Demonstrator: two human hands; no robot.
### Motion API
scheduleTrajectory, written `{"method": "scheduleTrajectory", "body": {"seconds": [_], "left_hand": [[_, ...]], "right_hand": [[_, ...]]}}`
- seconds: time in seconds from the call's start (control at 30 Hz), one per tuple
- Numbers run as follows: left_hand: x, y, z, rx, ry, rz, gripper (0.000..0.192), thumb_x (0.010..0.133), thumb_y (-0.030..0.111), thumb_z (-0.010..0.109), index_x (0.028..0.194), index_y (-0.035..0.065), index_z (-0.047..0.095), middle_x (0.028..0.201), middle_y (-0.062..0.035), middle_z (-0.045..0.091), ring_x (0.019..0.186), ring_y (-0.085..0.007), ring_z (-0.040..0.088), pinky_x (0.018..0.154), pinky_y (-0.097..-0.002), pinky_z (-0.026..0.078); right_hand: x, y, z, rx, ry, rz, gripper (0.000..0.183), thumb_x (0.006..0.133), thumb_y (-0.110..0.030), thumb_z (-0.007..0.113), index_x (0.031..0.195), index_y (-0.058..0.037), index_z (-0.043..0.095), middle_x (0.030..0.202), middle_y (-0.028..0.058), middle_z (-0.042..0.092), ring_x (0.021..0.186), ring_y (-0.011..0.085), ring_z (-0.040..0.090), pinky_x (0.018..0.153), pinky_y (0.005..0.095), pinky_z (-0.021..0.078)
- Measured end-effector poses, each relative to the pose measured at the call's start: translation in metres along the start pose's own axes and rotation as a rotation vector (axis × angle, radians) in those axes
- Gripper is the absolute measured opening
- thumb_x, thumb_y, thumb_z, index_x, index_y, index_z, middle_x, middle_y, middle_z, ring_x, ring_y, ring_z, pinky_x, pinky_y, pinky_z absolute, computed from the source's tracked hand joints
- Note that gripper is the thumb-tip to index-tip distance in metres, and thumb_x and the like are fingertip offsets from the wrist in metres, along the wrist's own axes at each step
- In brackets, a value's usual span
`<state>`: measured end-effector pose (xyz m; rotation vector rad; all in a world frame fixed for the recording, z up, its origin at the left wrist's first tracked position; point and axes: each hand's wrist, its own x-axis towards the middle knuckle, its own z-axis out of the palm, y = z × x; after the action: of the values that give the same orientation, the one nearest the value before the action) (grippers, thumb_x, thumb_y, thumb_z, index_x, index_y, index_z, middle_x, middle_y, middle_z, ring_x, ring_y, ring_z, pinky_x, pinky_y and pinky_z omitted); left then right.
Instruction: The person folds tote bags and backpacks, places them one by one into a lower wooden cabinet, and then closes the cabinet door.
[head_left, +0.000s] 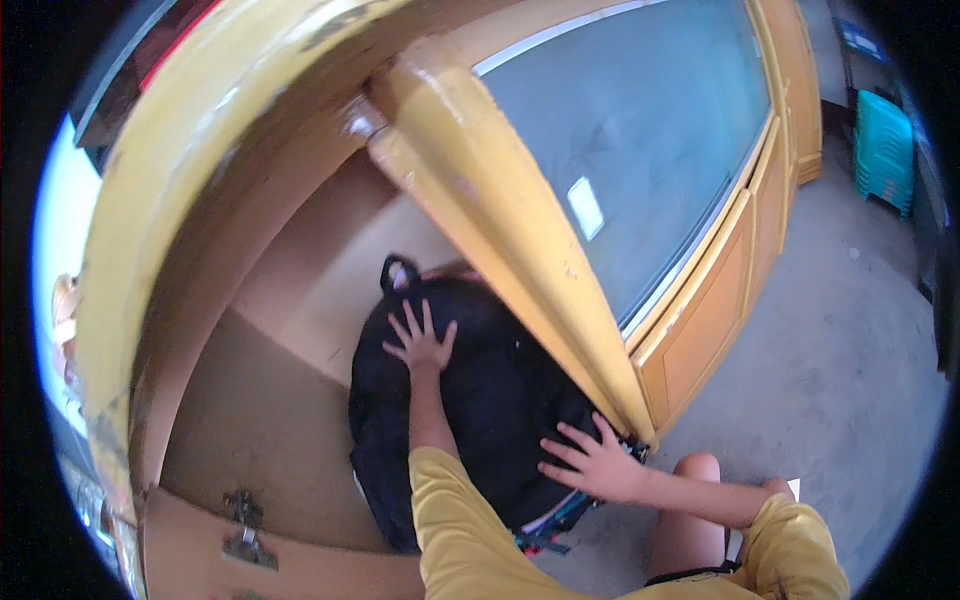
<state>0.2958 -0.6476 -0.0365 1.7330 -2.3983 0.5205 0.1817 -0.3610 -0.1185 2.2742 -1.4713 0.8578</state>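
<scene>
A black backpack (487, 375) sits partly inside a wooden cabinet compartment, its carry loop (397, 271) at the far end. Flat on its upper part rests my left hand (421, 343), fingers spread. My right hand (596, 459) lies against the lower right side of the bag, fingers also apart, close to the foot of the yellow wooden post (525, 247). Neither hand grips anything. Straps and some coloured trim (551, 529) show at the bag's near edge. Part of the bag's right side is hidden behind the post.
The cabinet floor (262, 420) extends left of the bag, beside an opened door panel with a metal hinge (251, 544). Right of the post are a glass pane (637, 150) and wooden doors (697, 315). Stacked teal plastic stools (883, 150) stand on the grey floor (817, 360).
</scene>
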Motion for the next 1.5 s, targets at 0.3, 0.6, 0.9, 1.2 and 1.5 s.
{"method": "scheduleTrajectory", "body": {"seconds": [0.3,0.6,0.9,1.2,1.5], "left_hand": [[-0.010,0.024,0.040,-0.091,-0.252,0.012,0.068,0.065,0.060,0.032,0.120,0.0271,0.009,0.125,-0.0005,-0.012,0.114,-0.0293,-0.013,0.080,-0.0611,0.003],[-0.082,-0.007,-0.073,-0.014,-0.490,-0.102,0.079,0.054,0.064,0.043,0.119,0.0245,0.019,0.126,-0.0064,0.006,0.115,-0.0284,0.000,0.084,-0.0567,0.005],[-0.165,-0.095,-0.025,-0.138,-0.373,-0.322,0.072,0.064,0.062,0.030,0.118,0.0149,0.023,0.126,-0.0095,0.004,0.106,-0.0338,0.028,0.085,-0.0391,0.028],[-0.156,-0.096,0.000,-0.135,-0.223,-0.348,0.071,0.067,0.056,0.032,0.112,0.0017,0.031,0.120,-0.0201,0.016,0.101,-0.0375,0.031,0.083,-0.0376,0.030],[-0.145,-0.101,-0.005,-0.186,-0.281,-0.306,0.071,0.067,0.055,0.034,0.115,0.0034,0.027,0.122,-0.0198,0.013,0.110,-0.0373,0.016,0.087,-0.0475,0.018]], "right_hand": [[-0.033,-0.016,0.005,0.325,0.033,0.208,0.054,0.061,-0.020,0.054,0.111,-0.0191,0.035,0.120,0.0170,0.018,0.109,0.0369,0.019,0.080,0.0485,0.0245],[-0.142,-0.022,-0.018,0.381,-0.219,0.353,0.063,0.060,-0.018,0.056,0.115,-0.0209,0.026,0.120,0.0214,0.012,0.107,0.0387,0.022,0.074,0.0432,0.0355],[-0.031,-0.036,0.007,0.353,-0.048,0.132,0.054,0.064,-0.026,0.056,0.112,-0.0168,0.033,0.118,0.0263,0.008,0.106,0.0475,0.012,0.079,0.0485,0.0288],[0.014,0.007,0.024,0.251,-0.013,0.326,0.049,0.067,-0.024,0.049,0.111,-0.0101,0.032,0.120,0.0253,0.007,0.104,0.0472,0.017,0.082,0.0483,0.0239],[-0.022,-0.055,0.031,0.353,-0.095,0.212,0.052,0.058,-0.015,0.056,0.106,-0.0044,0.037,0.117,0.0301,0.009,0.099,0.0445,0.027,0.083,0.0427,0.0257]]}}
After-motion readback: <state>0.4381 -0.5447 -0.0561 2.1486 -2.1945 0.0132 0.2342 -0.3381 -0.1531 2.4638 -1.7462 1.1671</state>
